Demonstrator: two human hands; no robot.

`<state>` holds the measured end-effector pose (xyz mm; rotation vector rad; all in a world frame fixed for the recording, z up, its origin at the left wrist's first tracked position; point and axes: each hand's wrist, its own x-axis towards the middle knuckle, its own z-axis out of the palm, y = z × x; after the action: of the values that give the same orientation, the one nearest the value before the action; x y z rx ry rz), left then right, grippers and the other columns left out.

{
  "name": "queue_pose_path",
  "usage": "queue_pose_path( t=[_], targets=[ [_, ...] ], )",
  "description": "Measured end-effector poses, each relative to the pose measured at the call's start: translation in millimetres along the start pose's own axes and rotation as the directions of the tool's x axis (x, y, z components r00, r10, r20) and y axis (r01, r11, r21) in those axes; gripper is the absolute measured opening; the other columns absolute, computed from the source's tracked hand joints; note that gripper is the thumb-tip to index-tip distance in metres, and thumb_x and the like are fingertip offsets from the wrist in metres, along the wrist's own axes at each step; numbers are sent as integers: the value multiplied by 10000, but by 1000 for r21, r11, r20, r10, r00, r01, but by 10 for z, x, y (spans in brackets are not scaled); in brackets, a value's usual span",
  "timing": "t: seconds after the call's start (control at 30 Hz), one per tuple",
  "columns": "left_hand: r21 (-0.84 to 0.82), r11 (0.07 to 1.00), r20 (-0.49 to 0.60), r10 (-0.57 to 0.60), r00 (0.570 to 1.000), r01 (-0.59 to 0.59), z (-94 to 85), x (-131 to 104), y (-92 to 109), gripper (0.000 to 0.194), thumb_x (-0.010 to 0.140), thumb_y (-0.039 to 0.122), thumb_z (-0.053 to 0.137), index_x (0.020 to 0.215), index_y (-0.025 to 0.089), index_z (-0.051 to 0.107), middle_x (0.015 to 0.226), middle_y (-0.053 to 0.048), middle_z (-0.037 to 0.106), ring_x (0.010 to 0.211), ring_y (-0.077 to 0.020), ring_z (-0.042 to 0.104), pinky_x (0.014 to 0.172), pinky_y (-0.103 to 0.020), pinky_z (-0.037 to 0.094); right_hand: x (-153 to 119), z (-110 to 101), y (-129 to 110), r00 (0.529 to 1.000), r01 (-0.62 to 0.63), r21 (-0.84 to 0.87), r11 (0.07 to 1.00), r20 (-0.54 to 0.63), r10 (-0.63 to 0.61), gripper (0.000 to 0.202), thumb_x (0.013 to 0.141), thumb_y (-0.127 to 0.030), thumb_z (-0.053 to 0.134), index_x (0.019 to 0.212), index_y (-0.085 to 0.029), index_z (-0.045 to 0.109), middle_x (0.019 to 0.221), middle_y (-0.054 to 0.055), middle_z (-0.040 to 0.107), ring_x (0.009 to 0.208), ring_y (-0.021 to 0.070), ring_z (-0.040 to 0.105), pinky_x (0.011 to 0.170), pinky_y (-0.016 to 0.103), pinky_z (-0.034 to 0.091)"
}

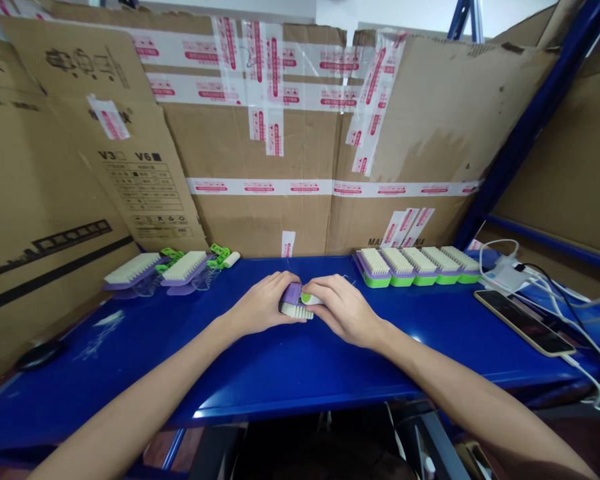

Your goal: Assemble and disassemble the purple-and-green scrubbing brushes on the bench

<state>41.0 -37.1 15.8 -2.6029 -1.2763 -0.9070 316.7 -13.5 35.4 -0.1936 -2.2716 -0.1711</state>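
Observation:
My left hand (266, 301) is closed around a purple scrub brush (293, 293), whose white bristles point downward and toward me. Against the brush, my right hand (347, 310) pinches a small white piece with a green round end (307, 298). My fingers hide much of both parts, and I cannot tell whether they are joined. To the left lie two purple-backed brushes with bristles up, a nearer brush (185, 265) and a farther-left brush (133, 269). Clear plastic parts and green clips (220, 256) are beside them.
Several purple and green brushes (423, 267) stand in a row at the back right of the blue table (260, 380). A phone (525, 322) and tangled white cables (555, 300) occupy the right end. Taped cardboard (260, 147) walls the back; a dark round object (40, 355) lies left.

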Motion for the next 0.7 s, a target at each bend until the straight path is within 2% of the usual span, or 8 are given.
queue_pose_path(
  t=[0.5, 0.7],
  targets=[
    [-29, 998, 38, -46, 998, 47, -34, 6, 28, 691, 909, 739, 871, 1325, 265, 590, 1248, -75, 744, 1120, -326, 750, 983, -495, 604, -2, 9, 24, 998, 34, 12, 999, -61, -33, 363, 1208, -295, 561, 1558, -214, 513, 1328, 166, 763, 1083, 289, 745, 920, 466, 653],
    [-37, 999, 44, -28, 999, 30, -33, 15, 22, 663, 918, 737, 861, 1296, 263, 594, 1235, -70, 745, 1091, -316, 743, 966, -497, 599, -12, 16, 21, 997, 37, 35, 999, -76, -34, 384, 1196, -301, 594, 1562, -223, 509, 1326, 160, 765, 1101, 291, 750, 922, 468, 655]
  ],
)
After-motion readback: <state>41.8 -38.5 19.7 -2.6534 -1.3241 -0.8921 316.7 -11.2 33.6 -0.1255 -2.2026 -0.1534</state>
